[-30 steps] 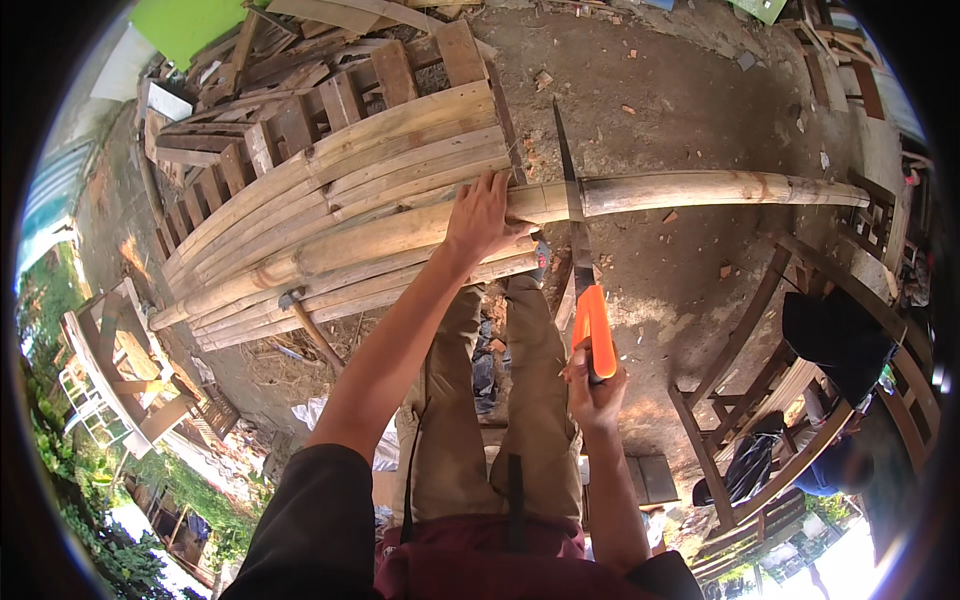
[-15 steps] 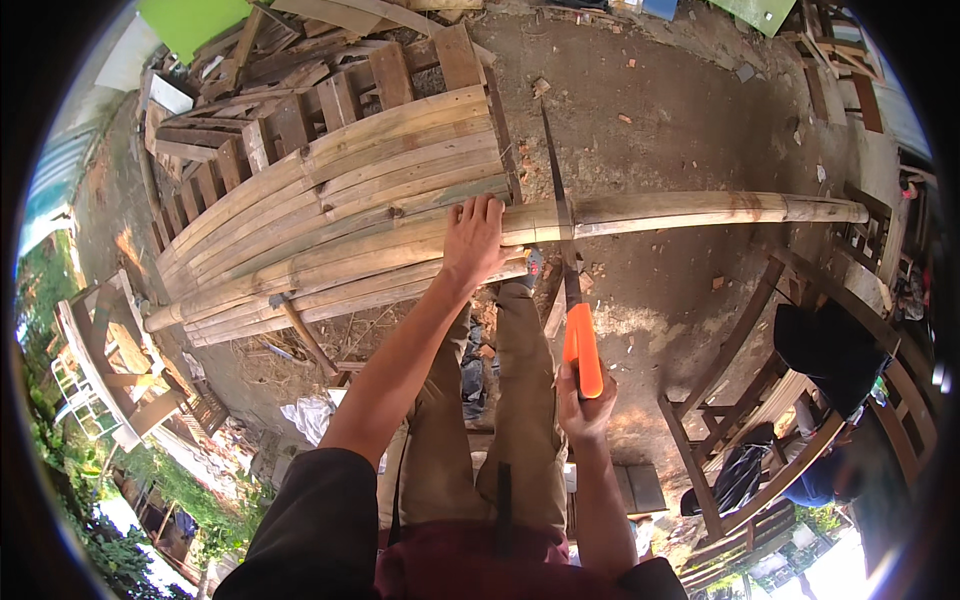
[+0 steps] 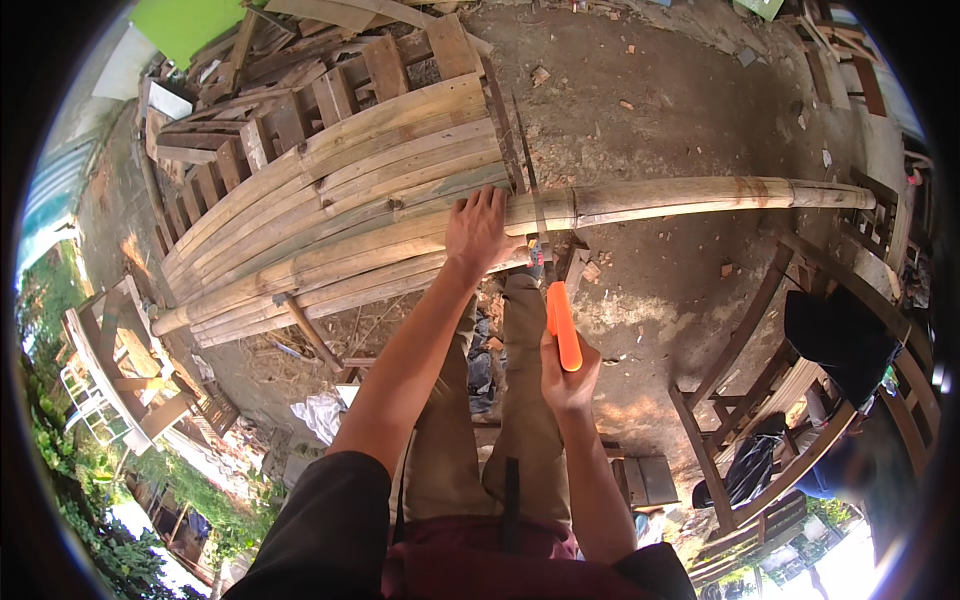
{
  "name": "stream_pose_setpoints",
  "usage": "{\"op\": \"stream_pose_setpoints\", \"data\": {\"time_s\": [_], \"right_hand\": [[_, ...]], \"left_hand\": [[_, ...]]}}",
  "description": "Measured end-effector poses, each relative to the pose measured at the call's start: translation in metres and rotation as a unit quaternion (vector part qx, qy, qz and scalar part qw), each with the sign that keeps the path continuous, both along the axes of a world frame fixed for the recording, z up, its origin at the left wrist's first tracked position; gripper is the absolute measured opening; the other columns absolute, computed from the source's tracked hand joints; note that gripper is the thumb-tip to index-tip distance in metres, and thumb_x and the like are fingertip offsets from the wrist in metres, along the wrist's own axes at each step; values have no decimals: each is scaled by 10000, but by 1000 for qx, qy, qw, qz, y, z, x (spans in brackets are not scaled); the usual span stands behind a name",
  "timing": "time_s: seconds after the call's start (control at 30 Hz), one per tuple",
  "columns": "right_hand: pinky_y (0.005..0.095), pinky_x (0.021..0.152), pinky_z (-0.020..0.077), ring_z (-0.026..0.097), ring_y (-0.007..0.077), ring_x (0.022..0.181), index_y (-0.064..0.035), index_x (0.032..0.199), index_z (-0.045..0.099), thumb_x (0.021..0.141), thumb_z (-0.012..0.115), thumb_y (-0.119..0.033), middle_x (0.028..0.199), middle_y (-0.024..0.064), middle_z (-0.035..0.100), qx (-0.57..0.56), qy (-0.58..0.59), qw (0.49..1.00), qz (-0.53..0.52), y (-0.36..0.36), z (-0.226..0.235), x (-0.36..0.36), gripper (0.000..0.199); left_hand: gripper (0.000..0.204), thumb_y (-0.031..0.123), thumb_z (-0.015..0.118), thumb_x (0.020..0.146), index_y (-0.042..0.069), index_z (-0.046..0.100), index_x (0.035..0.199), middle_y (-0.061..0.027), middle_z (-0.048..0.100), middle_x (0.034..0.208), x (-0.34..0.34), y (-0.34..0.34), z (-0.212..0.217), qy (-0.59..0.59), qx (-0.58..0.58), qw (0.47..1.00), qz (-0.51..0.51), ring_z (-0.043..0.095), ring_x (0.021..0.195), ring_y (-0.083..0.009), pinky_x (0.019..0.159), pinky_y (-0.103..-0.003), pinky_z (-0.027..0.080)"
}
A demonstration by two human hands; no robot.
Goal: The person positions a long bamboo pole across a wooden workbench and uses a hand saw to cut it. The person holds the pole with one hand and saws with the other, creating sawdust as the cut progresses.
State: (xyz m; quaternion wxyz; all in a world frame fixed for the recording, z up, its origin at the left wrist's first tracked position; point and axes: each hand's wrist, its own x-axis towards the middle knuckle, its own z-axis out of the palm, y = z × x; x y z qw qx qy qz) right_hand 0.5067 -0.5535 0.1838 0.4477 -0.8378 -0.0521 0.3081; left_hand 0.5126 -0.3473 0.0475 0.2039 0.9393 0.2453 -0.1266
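Observation:
A long split bamboo pole point(image 3: 680, 197) lies across the bamboo slats point(image 3: 400, 155), its right part jutting past their end. My left hand point(image 3: 477, 228) is closed over the pole near the slats' right end, pressing it from above. With my right hand point(image 3: 570, 378) I grip the orange handle of a handsaw point(image 3: 563, 325). Its thin dark blade points away from me and crosses the pole just right of my left hand. Whether the teeth have cut into the bamboo is too small to tell.
Behind the slats is a heap of wooden boards point(image 3: 335, 97). At the right stand wooden frames point(image 3: 745, 335) with a black cloth point(image 3: 840, 335) draped over them. A wooden stick point(image 3: 308, 330) props out below the slats. Small rubble dots the dirt floor point(image 3: 650, 110).
The handsaw and my right hand have shifted left, so the blade now crosses the pole closer to my left hand. My left hand stays on the pole.

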Motion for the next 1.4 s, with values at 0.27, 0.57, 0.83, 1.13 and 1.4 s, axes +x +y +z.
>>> {"op": "stream_pose_setpoints", "data": {"time_s": [0.27,0.57,0.83,1.13,1.4], "right_hand": [[356,509,487,628,299,534,-34,814,660,843,659,-87,638,122,617,-50,-72,995,51,-29,22,-29,60],[321,501,471,605,180,507,26,792,634,867,643,-60,571,129,568,-39,-55,997,-28,36,-9,19,115],[321,462,397,556,146,498,31,752,599,923,625,-80,567,97,552,2,-110,994,24,-66,37,-63,206],[334,502,464,589,204,503,-16,795,659,845,623,-39,605,130,586,-6,-101,995,3,-49,21,-61,66],[329,495,467,585,192,492,8,758,636,847,628,-52,572,108,578,-12,-101,995,15,-20,12,-37,108]], "left_hand": [[824,560,851,664,39,564,1235,-98,575,1232,2,7,-12,14,12,1000,-20,557,1220,-259,1012,-421,458],[827,550,849,661,22,574,1234,-106,566,1203,1,-1,-5,4,12,1000,-16,576,1176,-271,1003,-421,465],[885,576,815,685,19,545,1318,-113,555,1223,2,1,2,35,12,999,-33,549,1219,-263,1024,-420,455],[793,519,828,721,42,550,1290,-99,571,1213,0,2,-3,5,39,999,-35,553,1211,-245,985,-422,478],[814,577,818,706,43,553,1260,-95,578,1195,11,16,8,53,-31,997,-43,555,1210,-259,1006,-439,469]]}}
